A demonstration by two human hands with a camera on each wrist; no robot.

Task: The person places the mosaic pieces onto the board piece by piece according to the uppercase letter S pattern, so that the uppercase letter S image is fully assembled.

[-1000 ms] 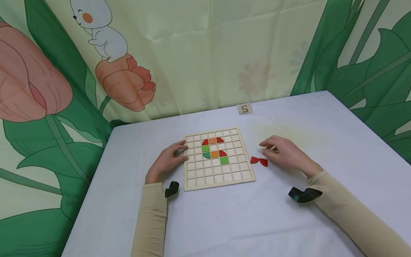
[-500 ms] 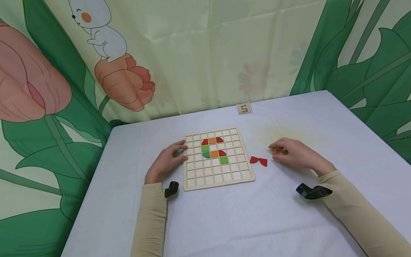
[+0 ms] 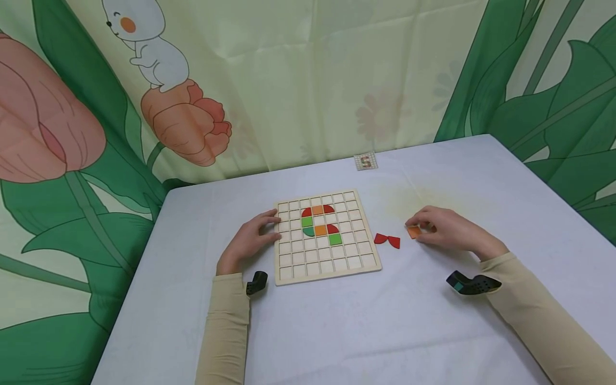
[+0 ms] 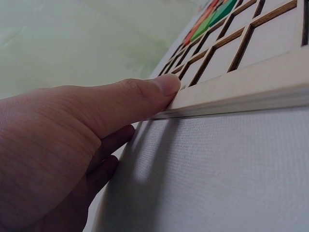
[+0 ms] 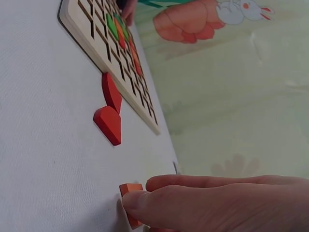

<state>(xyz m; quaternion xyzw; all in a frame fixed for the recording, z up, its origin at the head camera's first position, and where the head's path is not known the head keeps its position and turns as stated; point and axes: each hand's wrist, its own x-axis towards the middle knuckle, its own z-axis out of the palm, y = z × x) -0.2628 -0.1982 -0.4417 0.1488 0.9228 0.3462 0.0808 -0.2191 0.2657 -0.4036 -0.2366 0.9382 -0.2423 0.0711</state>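
Note:
In the head view, my left hand (image 3: 249,238) rests at the left edge of a wooden grid board (image 3: 293,272). Its thumb tip (image 4: 169,84) touches the rim in the left wrist view, with the fingers extended. Red, orange and green tiles form an S-like shape in the board's cells, including a lower green square (image 3: 335,239). To the right of the board, my right hand (image 3: 445,229) pinches an orange square tile (image 3: 413,232) low over the table, thumb on its near side. A sliver of red shows beneath that hand in the right wrist view.
Two red quarter-round tiles (image 3: 394,242) lie touching each other just right of the board. A small pattern card (image 3: 366,161) with an S lies at the table's back edge. Behind hangs a printed curtain (image 3: 298,80).
My right hand has moved right, away from the red tiles. The orange tile, unseen at first, now shows at its fingertips. My left hand has stayed on the board's edge.

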